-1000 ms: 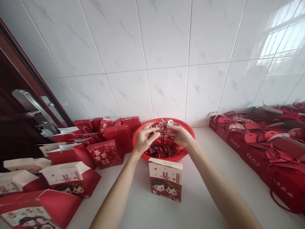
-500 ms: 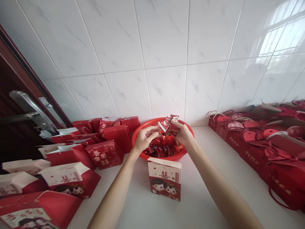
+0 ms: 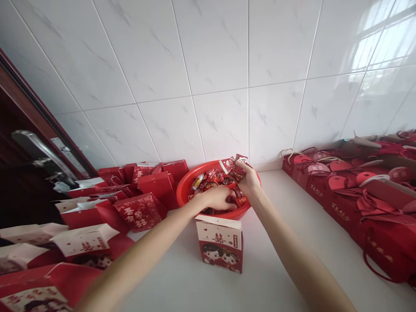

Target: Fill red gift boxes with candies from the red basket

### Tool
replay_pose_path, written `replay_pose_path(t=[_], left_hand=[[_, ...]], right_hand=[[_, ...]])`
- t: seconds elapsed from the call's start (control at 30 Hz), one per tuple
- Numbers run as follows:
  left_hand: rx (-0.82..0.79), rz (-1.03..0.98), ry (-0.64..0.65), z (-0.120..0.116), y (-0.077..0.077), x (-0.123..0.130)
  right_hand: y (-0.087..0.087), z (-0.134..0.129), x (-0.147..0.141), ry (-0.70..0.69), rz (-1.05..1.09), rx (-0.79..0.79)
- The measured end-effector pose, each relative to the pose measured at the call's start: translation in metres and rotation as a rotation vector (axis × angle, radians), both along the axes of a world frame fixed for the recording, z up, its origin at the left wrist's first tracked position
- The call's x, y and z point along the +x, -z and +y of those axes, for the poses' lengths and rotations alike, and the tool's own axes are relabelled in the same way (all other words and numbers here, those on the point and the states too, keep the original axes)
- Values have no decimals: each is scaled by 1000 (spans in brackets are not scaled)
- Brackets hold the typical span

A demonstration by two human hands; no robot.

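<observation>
A red plastic basket point(image 3: 183, 190) full of wrapped candies point(image 3: 211, 177) stands against the tiled wall. My left hand point(image 3: 222, 198) is down among the candies, fingers curled; what they grip, if anything, is hidden. At the basket's right side my right hand point(image 3: 249, 178) is closed on several red candy packets point(image 3: 238, 169), which stick up above the rim. In front of the basket stands an upright red and white gift box point(image 3: 220, 243), printed with two cartoon figures, its top flap slightly raised.
Several red gift boxes point(image 3: 138, 212) crowd the left side, some with white flaps standing open. Along the right runs a row of red handled boxes point(image 3: 338, 199) with ribbons. A door handle point(image 3: 35, 149) is at far left. The white tabletop point(image 3: 276, 277) lies beneath.
My left hand has left the packets by my right hand and moved down and right into the candies. My right hand still holds its packets. The view has shifted slightly.
</observation>
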State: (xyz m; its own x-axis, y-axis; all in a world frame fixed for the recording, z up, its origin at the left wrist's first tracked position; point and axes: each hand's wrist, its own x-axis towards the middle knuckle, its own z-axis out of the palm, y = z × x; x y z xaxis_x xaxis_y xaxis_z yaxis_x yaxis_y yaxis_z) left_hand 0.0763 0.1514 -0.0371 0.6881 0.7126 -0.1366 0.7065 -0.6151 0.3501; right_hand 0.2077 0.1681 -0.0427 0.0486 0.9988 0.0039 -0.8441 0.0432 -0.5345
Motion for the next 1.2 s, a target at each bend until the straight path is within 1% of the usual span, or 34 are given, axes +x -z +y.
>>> replay_pose_path(t=[0.07,0.13,0.23,0.3,0.37,0.47,0.53,0.63,0.73,0.9,1.07,1.2], left_hand=[[-15,-101,-67,4,7,12],[-73,-165,-129,8,13,22],[-123,-200,-157,10,16,22],[-120,-218,-169,11,13,11],[-124,-292,-213,11,10,-6],[-175,-568,-325,7,8,-35],[-200,-758,-398,1,7,-50],[-184,-976,-459,-11,6,-59],[-137,-1124,-468,-20,4,-55],[-96,-1258,-519,-20,7,-46],[-65,-1328,-580,-19,13,-46],[-39,-1308,-563,-19,15,-48]], right_hand=[[1,2,0,28,18,-9],[2,3,0,44,20,-3],[2,2,-1,53,12,13],[1,0,-1,55,-5,26],[0,-2,0,50,-22,38],[-3,-6,0,9,-40,77],[-5,-9,0,-7,-66,94],[-6,-15,-3,5,-180,100],[-5,-21,-6,-6,-337,152],[-3,-26,-10,-71,-443,294],[-3,-28,-11,-80,-563,321],[-5,-32,-12,-101,-645,353]])
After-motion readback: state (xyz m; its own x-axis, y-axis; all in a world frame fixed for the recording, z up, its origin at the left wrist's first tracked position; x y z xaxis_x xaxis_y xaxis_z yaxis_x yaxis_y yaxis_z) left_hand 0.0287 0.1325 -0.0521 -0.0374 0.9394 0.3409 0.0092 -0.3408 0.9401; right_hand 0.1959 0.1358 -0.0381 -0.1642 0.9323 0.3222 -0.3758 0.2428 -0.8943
